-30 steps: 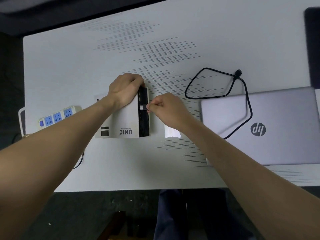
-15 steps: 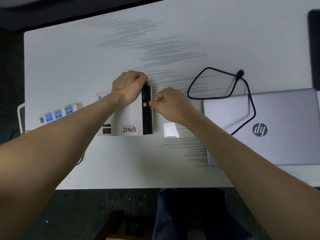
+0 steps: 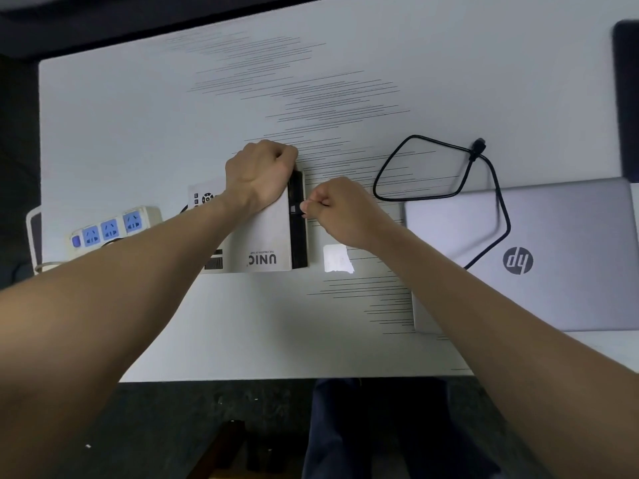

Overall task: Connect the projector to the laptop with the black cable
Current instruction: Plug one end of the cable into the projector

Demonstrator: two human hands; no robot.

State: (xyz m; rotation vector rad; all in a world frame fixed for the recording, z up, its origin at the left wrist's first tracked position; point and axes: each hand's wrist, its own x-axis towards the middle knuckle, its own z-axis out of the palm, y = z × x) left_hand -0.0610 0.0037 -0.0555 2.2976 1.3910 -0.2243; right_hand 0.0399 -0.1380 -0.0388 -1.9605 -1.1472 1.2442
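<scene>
A white UNIC projector [image 3: 262,243] lies on the white table [image 3: 138,133], its black port side facing right. My left hand [image 3: 257,174] presses down on its far right corner, fingers curled over the edge. My right hand [image 3: 340,210] pinches the black cable's plug against a port on that black side; the plug is mostly hidden by my fingers. The black cable [image 3: 498,202] runs from under my right arm across the closed silver HP laptop [image 3: 553,271], loops on the table, and its free plug [image 3: 479,145] lies behind the laptop.
A white power strip [image 3: 110,229] with blue sockets sits left of the projector near the table's left edge. A dark pad [image 3: 627,98] lies at the far right. A bright light patch [image 3: 337,259] shows right of the projector. The table's front edge is close to me.
My right hand has held the plug at the projector's black side throughout, shifting slightly. The left hand stays on the projector. The view has shifted a little.
</scene>
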